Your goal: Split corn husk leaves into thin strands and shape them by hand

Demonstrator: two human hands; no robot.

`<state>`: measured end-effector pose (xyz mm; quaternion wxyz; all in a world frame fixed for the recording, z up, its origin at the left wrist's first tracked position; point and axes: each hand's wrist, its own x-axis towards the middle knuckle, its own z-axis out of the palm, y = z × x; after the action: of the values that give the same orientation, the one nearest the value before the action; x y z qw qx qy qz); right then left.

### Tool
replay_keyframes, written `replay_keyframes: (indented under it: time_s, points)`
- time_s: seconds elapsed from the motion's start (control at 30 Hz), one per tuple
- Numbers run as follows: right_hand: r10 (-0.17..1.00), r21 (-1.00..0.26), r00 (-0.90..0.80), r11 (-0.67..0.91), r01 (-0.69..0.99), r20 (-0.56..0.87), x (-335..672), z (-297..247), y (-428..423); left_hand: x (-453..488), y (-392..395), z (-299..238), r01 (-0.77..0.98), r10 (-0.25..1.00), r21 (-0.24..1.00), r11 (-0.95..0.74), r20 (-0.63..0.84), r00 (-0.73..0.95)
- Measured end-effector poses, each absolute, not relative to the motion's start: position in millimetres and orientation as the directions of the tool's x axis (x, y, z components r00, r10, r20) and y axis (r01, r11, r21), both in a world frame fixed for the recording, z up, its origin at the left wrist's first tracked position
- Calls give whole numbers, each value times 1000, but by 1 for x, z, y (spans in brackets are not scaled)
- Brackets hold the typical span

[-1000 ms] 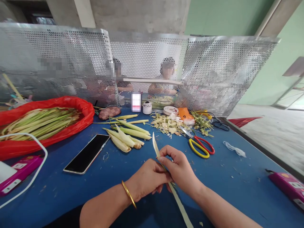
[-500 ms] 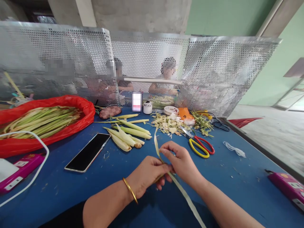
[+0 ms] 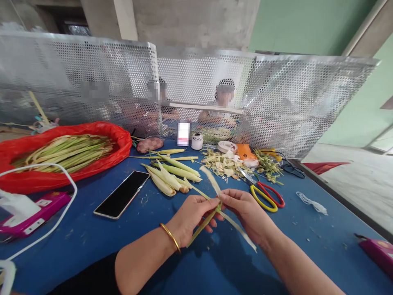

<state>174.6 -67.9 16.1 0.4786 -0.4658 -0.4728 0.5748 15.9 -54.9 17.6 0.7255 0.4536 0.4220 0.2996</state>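
Observation:
Several pale green corn husk strips (image 3: 210, 180) cross each other in a small knot-like joint between my hands, above the blue table. My left hand (image 3: 195, 217), with a gold bangle at its wrist, pinches them at the crossing between thumb and fingers. From the other side, my right hand (image 3: 241, 203) closes thumb and forefinger on the same strips. Loose ends stick out up, down left and down right. Beyond the hands lies a pile of corn husks (image 3: 168, 180). Scissors (image 3: 265, 194) with red and yellow handles rest to the right, blades partly over husk scraps (image 3: 225, 164).
A red bag (image 3: 123, 141) of long leaves stands at the left, by a phone (image 3: 123, 194) and a purple power strip (image 3: 46, 215) with a white cable. Tape (image 3: 227, 146) and white string (image 3: 311, 203) lie right. Behind a perforated metal screen (image 3: 196, 69) sit other people.
The view has shifted slightly left. My hands have turned the strips, so the crossing now shows, and the long tail toward me now ends nearer my right hand.

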Motion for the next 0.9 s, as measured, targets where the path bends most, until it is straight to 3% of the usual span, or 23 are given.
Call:
replay_keyframes:
  time_s: [0.1, 0.47, 0.57, 0.63, 0.7, 0.77, 0.83, 0.9]
  points:
    - [985, -966, -132, -139, -216, -112, 172, 12, -69, 17, -56, 17, -38, 821, 913, 406, -346, 454]
    - [992, -993, 125, -10, -122, -25, 163, 3, -69, 20, -57, 17, -22, 831, 941, 339, -288, 475]
    - [976, -997, 207, 65, 35, 71, 164, 5, -68, 19, -58, 19, -56, 839, 930, 363, -300, 454]
    - [932, -949, 261, 183, 259, 251, 168, 9, -70, 18, -57, 20, -106, 860, 923, 370, -298, 415]
    - [830, -813, 278, 309, 494, 484, 172, 16, -74, 16, -55, 23, -168, 894, 927, 336, -257, 368]
    - [761, -677, 198, 387, 626, 618, 173, 20, -80, 14, -52, 27, -229, 925, 932, 280, -198, 324]
    - [812, -654, 62, 419, 631, 580, 169, 20, -84, 12, -49, 29, -283, 945, 928, 241, -157, 288]
    - [896, -719, -33, 377, 583, 443, 161, 16, -86, 12, -49, 30, -319, 957, 923, 216, -136, 256]
